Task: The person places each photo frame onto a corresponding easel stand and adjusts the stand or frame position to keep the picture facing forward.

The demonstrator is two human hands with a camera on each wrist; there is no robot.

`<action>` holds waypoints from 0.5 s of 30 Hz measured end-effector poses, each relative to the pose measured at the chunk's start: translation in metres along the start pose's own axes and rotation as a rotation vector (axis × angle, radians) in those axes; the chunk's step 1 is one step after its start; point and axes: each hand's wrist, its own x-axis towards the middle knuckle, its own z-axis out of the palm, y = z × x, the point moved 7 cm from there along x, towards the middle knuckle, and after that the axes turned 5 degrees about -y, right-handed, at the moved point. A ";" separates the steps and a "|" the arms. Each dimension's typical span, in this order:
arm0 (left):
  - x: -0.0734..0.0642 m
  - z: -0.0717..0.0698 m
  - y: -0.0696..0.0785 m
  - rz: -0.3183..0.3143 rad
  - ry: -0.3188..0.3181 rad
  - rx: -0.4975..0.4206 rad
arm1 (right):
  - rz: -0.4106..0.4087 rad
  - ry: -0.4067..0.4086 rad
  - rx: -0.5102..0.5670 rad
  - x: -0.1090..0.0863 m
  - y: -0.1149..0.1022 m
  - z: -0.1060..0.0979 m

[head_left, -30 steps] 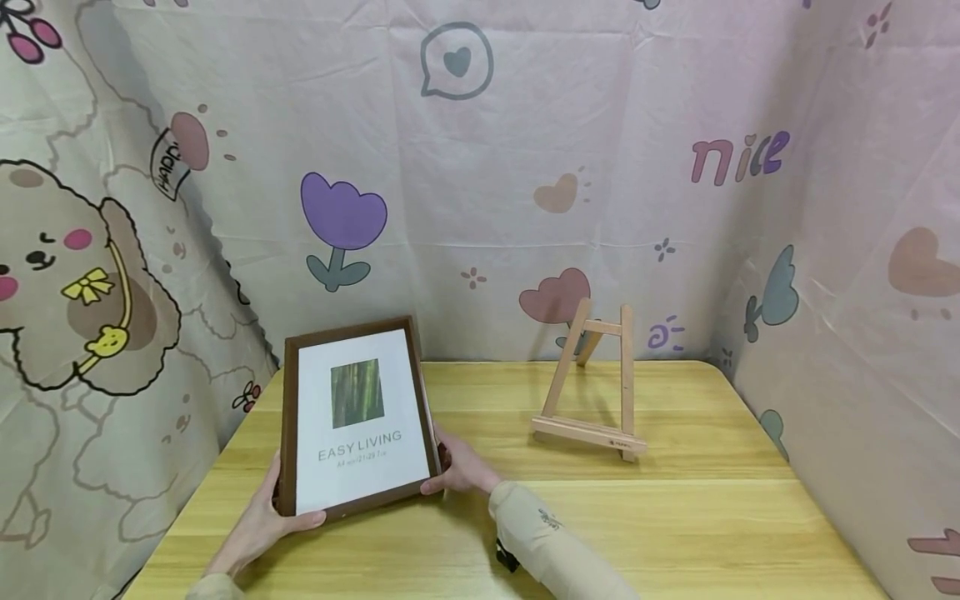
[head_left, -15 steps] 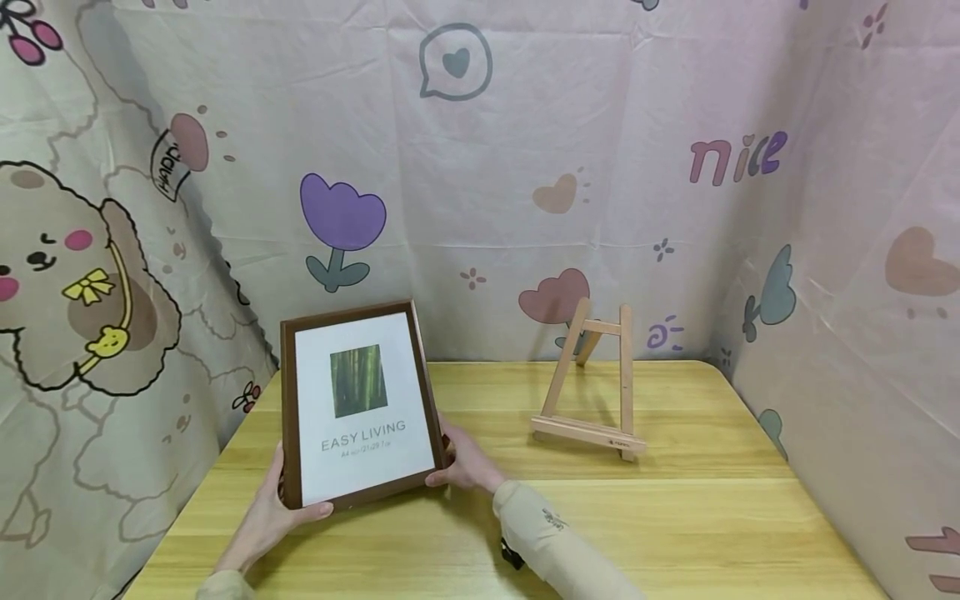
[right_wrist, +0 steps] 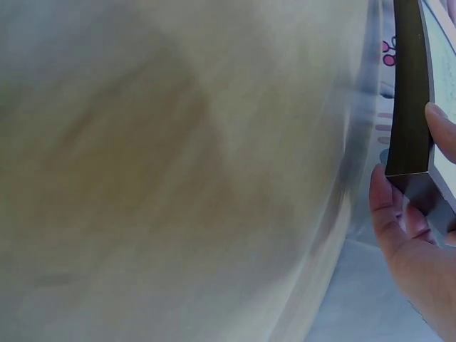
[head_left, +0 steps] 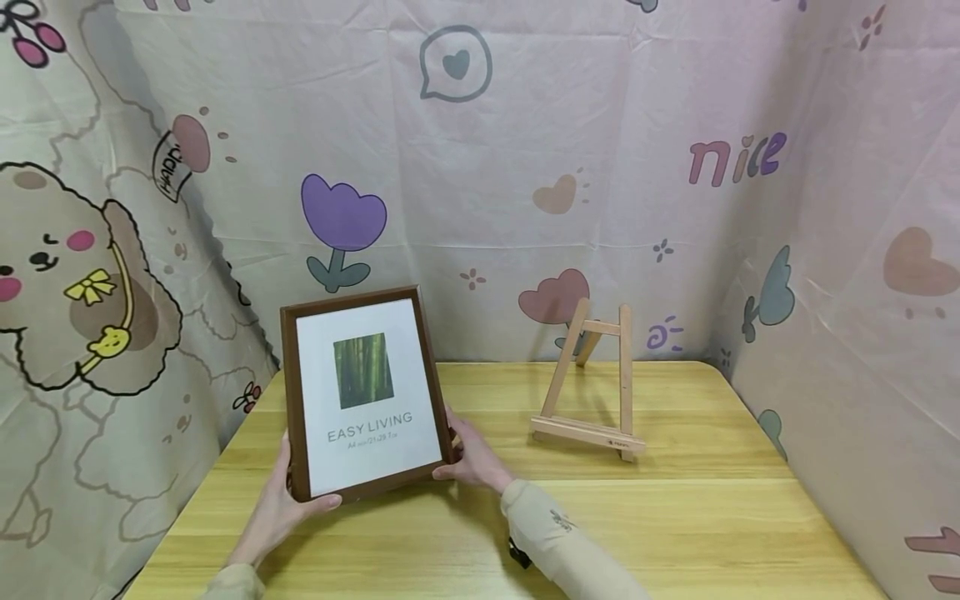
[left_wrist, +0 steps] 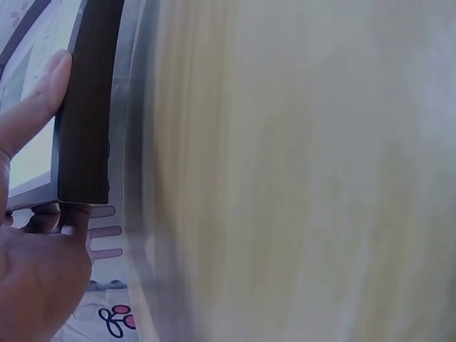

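Observation:
A brown picture frame (head_left: 367,483) with a white "EASY LIVING" insert and a small green forest picture is held tilted above the left part of the table. My left hand (head_left: 279,508) grips its lower left corner, the thumb over the front edge. At the lower right corner my right hand (head_left: 476,457) holds it likewise, thumb in front and fingers behind. Both wrist views show the fingers reaching behind the frame's dark edge (left_wrist: 89,107). To the right, a small wooden easel (head_left: 588,432) stands on the table, apart from both hands.
The light wooden table (head_left: 697,525) runs back to a printed cloth backdrop (head_left: 480,167). More printed cloth (head_left: 847,208) hangs along the right side and the left side. A dark band (head_left: 519,553) shows below the right sleeve.
The picture frame has risen, tipped more upright and shifted slightly to the right, both hands moving with it. The easel has stayed in place.

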 end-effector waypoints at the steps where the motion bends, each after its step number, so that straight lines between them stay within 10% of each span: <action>1: 0.000 0.001 0.000 -0.005 -0.003 -0.001 | -0.003 0.003 0.004 0.000 0.000 -0.001; 15: 0.005 0.006 0.011 0.007 0.016 -0.025 | -0.012 0.049 0.029 -0.009 0.002 -0.015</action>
